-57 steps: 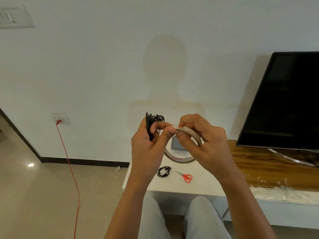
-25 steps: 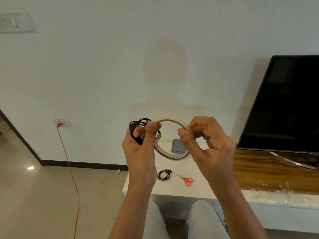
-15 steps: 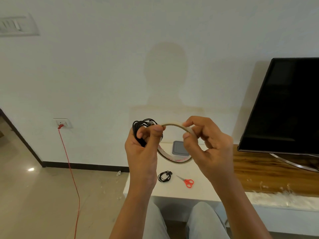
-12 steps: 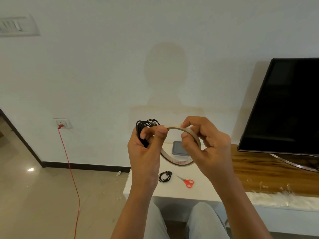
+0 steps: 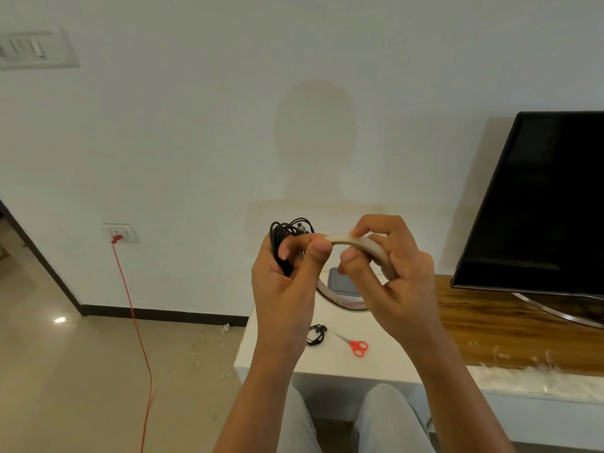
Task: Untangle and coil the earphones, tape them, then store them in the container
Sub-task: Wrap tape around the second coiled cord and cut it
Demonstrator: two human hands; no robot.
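Two black earphone bundles show. One thin-wired earphone coil [image 5: 285,235] is at frame centre in the left hand [image 5: 284,289], whose fingers curl round it while thumb and forefinger pinch the tape's top edge. A smaller bundle [image 5: 316,335] lies lower down on the smooth white table [image 5: 327,364]. The right hand [image 5: 397,279] grips the single tape roll [image 5: 346,302] (a thin pale ring, red print inside). One pair of red-handled scissors [image 5: 355,344] and one grey rounded-square container [image 5: 340,284] sit on the table.
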